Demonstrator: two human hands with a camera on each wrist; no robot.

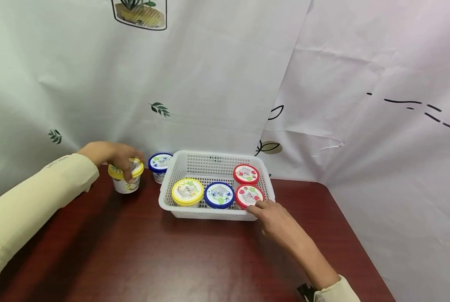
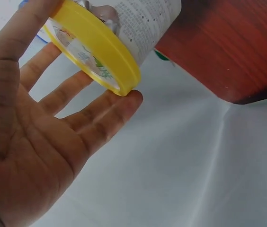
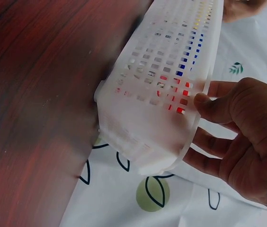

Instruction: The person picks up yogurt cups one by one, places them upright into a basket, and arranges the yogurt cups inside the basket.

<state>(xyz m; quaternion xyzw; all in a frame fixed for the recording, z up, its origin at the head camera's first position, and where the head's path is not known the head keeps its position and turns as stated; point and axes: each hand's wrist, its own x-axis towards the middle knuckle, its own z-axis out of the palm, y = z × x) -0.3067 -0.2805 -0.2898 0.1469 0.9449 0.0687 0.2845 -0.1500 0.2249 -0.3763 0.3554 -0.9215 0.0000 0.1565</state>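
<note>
At the left, my left hand (image 1: 116, 156) grips a white tub with a yellow lid (image 1: 126, 186) from above. In the left wrist view its thumb and fingers spread around the edge of the yellow lid (image 2: 100, 42). My right hand (image 1: 277, 221) holds the near right corner of a white plastic basket (image 1: 210, 213). The right wrist view has the thumb on the outside of the basket wall (image 3: 138, 106), at the rim. Inside the basket stand a yellow-lidded tub (image 1: 187, 191), a blue-lidded tub (image 1: 219, 195) and two red-lidded tubs (image 1: 246, 173), one behind the other.
Another blue-lidded tub (image 1: 159, 164) stands just left of the basket, near the back edge. Everything sits on a dark red wooden table (image 1: 194, 260). A pale cloth (image 1: 217, 84) with leaf prints hangs behind it.
</note>
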